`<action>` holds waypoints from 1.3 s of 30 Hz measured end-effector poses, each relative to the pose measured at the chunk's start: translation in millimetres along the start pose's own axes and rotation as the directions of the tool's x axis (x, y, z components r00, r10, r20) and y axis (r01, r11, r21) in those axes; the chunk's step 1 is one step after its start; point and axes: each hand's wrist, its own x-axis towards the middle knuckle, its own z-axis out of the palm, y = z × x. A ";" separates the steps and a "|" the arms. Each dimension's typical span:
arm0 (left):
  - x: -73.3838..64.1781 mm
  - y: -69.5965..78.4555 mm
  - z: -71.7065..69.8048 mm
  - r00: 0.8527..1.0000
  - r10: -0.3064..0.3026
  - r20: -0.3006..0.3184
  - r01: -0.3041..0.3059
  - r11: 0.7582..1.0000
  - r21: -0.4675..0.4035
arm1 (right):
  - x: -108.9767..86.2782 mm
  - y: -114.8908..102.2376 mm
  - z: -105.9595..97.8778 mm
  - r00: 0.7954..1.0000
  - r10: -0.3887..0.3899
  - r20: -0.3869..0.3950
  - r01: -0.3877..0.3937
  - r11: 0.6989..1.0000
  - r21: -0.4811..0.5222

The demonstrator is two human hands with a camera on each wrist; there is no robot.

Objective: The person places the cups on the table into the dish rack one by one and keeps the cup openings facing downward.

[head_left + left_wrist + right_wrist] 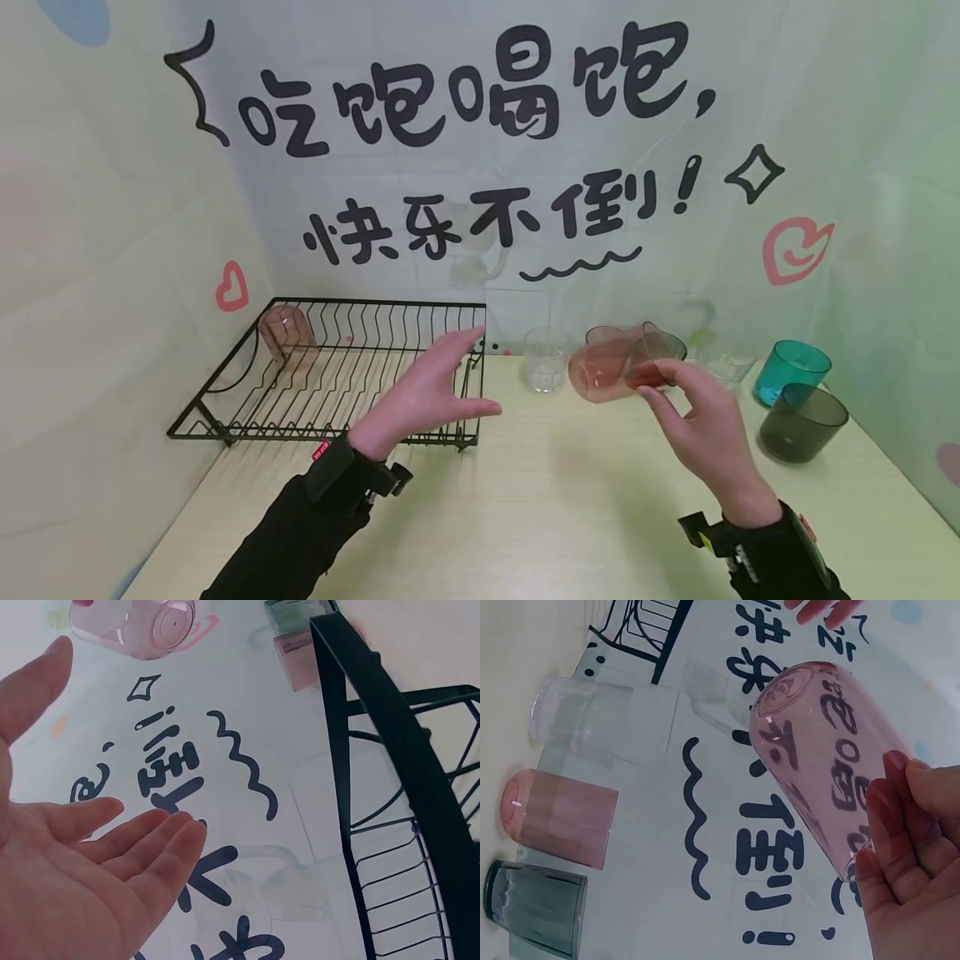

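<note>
My right hand [701, 425] grips a see-through pink cup [600, 371] at its open end, fingers and thumb on the wall by the rim. The cup is raised and tipped on its side, its base toward the left; the right wrist view shows the round base of this pink cup [787, 694]. My left hand [427, 392] holds nothing, thumb and fingers spread apart, over the right part of a black wire dish rack [375, 301]. In the left wrist view the palm of my left hand [97, 862] shows. Another pink cup [287, 329] sits in the rack's back left corner.
Along the back wall stand a clear cup [545, 358], a pink cup [566, 817], a grey-green cup [536, 907] and another clear cup [726, 362]. At right are a teal cup [791, 371] and a dark grey cup [802, 425]. A printed cloth [450, 183] hangs behind.
</note>
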 end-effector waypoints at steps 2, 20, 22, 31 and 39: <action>1.0 1.1 1.5 1.000 0.005 -0.011 -0.005 1.000 -0.015 | 0.1 -1.7 1.3 1.000 0.016 -0.009 -0.015 1.000 0.020; 12.5 16.7 18.7 0.991 0.079 -0.111 -0.102 0.969 -0.226 | 3.8 -23.8 18.6 0.989 0.095 -0.117 -0.065 0.970 0.235; 13.4 19.7 20.5 0.989 0.087 -0.116 -0.114 0.961 -0.251 | 3.7 -25.0 20.2 0.988 0.095 -0.125 -0.061 0.966 0.252; 15.2 29.4 28.1 0.987 0.106 -0.123 -0.142 0.929 -0.342 | 9.0 -48.3 23.1 0.985 0.090 -0.145 -0.022 0.912 0.411; 16.6 36.2 31.5 0.989 0.085 -0.118 -0.130 0.883 -0.452 | 7.9 -58.5 31.3 0.982 0.121 -0.144 -0.027 0.846 0.532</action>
